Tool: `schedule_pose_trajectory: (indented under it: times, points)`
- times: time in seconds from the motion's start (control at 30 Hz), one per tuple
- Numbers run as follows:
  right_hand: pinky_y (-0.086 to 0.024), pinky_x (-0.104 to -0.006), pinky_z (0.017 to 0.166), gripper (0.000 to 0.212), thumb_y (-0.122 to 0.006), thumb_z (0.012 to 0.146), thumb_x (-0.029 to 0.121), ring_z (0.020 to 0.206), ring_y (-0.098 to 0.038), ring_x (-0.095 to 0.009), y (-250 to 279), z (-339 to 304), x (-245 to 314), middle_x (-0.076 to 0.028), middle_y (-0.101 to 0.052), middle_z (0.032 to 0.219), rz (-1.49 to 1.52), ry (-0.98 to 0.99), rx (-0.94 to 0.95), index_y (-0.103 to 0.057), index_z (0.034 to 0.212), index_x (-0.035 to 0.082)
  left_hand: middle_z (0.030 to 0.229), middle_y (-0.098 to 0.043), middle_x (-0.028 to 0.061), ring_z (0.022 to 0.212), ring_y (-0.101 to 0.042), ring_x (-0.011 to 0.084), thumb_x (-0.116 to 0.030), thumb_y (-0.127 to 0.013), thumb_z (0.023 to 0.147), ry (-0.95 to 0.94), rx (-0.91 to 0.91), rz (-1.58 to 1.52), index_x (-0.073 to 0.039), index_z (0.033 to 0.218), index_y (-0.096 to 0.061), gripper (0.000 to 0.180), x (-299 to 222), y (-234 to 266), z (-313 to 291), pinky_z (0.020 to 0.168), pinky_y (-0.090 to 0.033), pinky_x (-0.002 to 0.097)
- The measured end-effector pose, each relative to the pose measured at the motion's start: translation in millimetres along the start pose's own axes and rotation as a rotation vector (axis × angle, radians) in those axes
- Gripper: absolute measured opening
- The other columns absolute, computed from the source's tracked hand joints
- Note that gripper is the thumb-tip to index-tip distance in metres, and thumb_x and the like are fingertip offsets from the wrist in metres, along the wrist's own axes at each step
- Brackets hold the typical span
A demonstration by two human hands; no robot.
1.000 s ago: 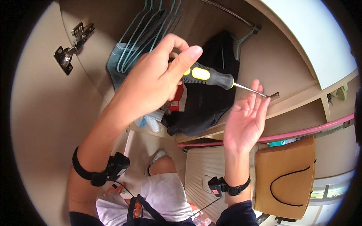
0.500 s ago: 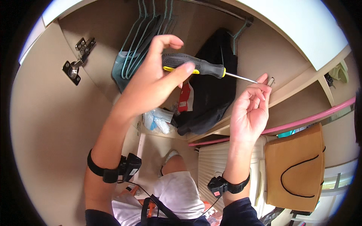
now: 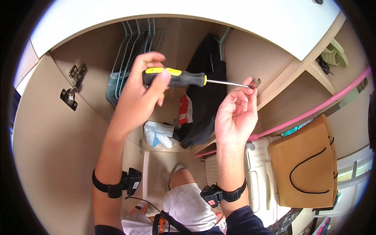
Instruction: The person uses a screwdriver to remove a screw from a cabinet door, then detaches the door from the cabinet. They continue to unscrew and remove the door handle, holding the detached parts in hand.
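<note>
My left hand [image 3: 139, 92] is closed round the black and yellow handle of a screwdriver [image 3: 188, 79], thumb pressed along it, other fingers loosely curled. Its thin metal shaft points right, toward the inner side panel [image 3: 250, 51] of a wardrobe. My right hand [image 3: 237, 113] is raised palm up there, its fingertips pinched together at the shaft's tip. What they pinch is hidden. Just beyond these fingertips, a small metal fitting [image 3: 256, 82] sits on the panel near its front edge.
An open door [image 3: 51, 149] with a metal hinge [image 3: 72, 88] stands on the left. Inside hang pale blue hangers [image 3: 117, 74] and dark clothing [image 3: 205, 94]. At right are a pink hoop [image 3: 313, 111], a white suitcase [image 3: 256, 176] and a brown paper bag [image 3: 301, 164].
The screwdriver handle has turned, its yellow strips now on top instead of below. My left fingers have shifted round it. The whole view has shifted; my right hand stays at the tip.
</note>
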State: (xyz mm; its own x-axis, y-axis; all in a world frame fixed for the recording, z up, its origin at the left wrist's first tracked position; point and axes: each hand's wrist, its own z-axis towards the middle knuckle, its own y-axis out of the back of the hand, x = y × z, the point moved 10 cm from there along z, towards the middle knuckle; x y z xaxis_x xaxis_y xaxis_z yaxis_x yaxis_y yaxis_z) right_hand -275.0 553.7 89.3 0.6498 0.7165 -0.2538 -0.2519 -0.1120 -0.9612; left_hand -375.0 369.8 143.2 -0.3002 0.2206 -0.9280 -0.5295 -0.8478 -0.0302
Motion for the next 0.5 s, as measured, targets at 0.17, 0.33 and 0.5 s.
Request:
schedule_pose_trajectory:
  times: [0.17,0.33,0.5]
  points:
    - [-0.051,-0.0253,0.063,0.023,-0.047,0.095,0.007,0.076,-0.056,-0.019,-2,-2,3,-0.018,-0.056,0.114,-0.025,0.017,-0.018,-0.049,0.112,-0.008,0.087,-0.055,0.0025,0.067,-0.045,0.0047,-0.014,-0.057,0.091,-0.104,0.172,0.016,-0.005,0.119,-0.045,0.032,-1,-8,-6,0.057,-0.037,0.0170]
    - [-0.053,-0.0254,0.063,0.021,-0.047,0.095,0.008,0.074,-0.057,-0.019,-1,-3,4,-0.018,-0.058,0.111,-0.101,0.039,-0.039,-0.050,0.109,-0.007,0.068,-0.046,-0.0030,0.053,-0.041,0.0031,-0.033,-0.054,0.094,0.056,-0.051,0.107,-0.001,0.092,-0.056,0.032,13,6,-7,0.051,-0.036,0.0185]
    - [-0.054,-0.0250,0.063,0.020,-0.048,0.094,0.008,0.073,-0.057,-0.018,-2,-4,3,-0.018,-0.059,0.108,-0.105,0.063,-0.064,-0.051,0.107,-0.006,0.077,-0.049,-0.0006,0.060,-0.046,0.0041,-0.023,-0.060,0.091,0.179,-0.022,0.006,-0.002,0.102,-0.051,0.025,12,5,-9,0.056,-0.040,0.0182]
